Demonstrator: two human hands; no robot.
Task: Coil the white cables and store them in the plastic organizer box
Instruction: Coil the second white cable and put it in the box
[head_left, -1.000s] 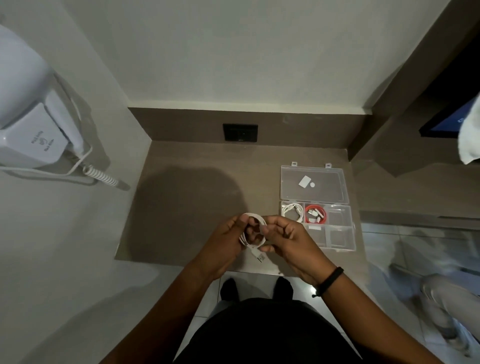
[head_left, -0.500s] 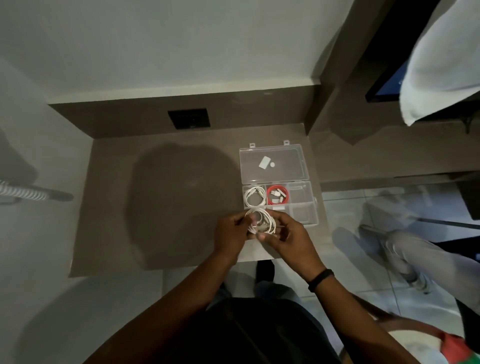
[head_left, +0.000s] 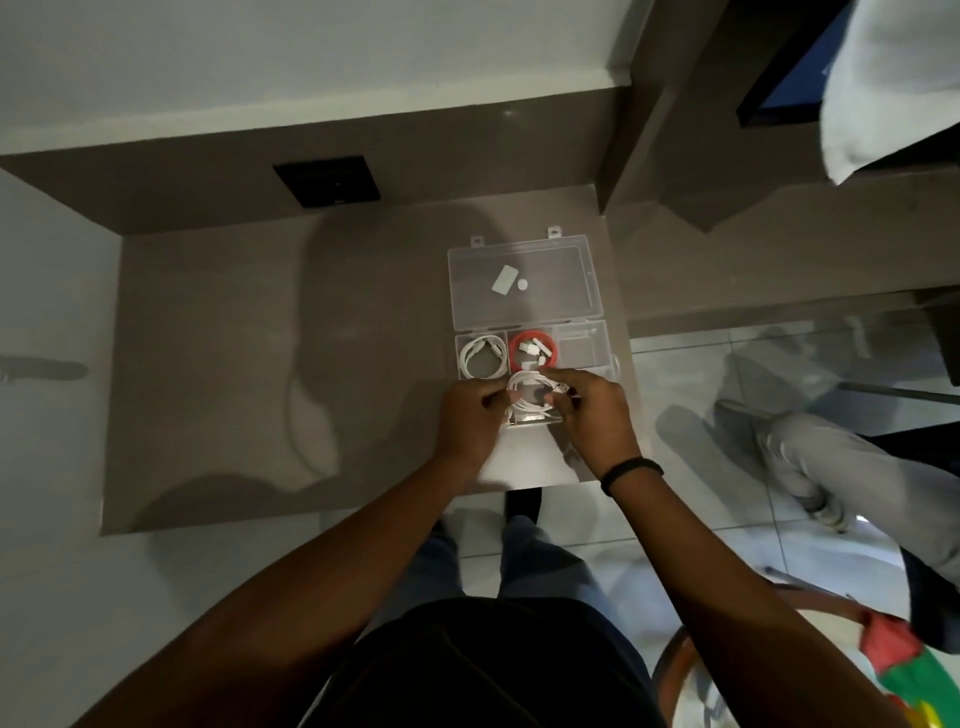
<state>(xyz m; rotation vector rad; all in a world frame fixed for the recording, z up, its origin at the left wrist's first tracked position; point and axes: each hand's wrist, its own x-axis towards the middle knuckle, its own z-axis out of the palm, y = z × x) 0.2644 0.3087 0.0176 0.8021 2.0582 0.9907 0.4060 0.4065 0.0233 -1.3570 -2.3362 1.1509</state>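
A clear plastic organizer box (head_left: 584, 348) lies open on the brown counter, its lid (head_left: 550, 291) folded back toward the wall. A coiled white cable (head_left: 483, 357) fills the back left compartment. Beside it, a red cable (head_left: 532, 351) with white plugs sits in the middle one. I hold a second coiled white cable (head_left: 530, 395) over the front middle compartment, pinched on both sides by my left hand (head_left: 470, 415) and my right hand (head_left: 589, 410). Whether the coil touches the compartment floor is hidden by my fingers.
The brown counter (head_left: 260, 364) runs left of the box, with a black wall socket (head_left: 327, 179) behind it. A dark screen (head_left: 784, 88) and a white cloth (head_left: 893, 78) hang at the upper right. Another person's grey-trousered leg (head_left: 852, 467) stands on the tiled floor at right.
Both hands have carried the coiled white cable from in front of the box forward and down over its front middle compartment. The camera view shifted left and closer.
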